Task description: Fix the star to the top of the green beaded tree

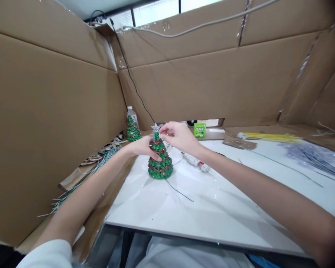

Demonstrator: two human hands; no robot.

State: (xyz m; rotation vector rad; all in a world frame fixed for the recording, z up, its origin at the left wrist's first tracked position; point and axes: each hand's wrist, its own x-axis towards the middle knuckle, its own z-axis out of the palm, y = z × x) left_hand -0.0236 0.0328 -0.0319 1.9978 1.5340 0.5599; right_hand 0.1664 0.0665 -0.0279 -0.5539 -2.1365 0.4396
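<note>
A small green Christmas tree [160,165] with red bead garlands stands on the white table [212,208]. A clear star [155,127] tops it. My left hand [141,148] wraps round the tree's middle from the left. My right hand [176,136] pinches at the star on the tree's tip, fingers closed together.
A second small tree [133,129] stands by a plastic bottle [131,112] at the back left. A glue gun [195,162], a green box [200,130], yellow sticks [270,137], pale wires [318,158] and a bundle of green wires [86,178] lie around. Cardboard walls [44,123] enclose the table.
</note>
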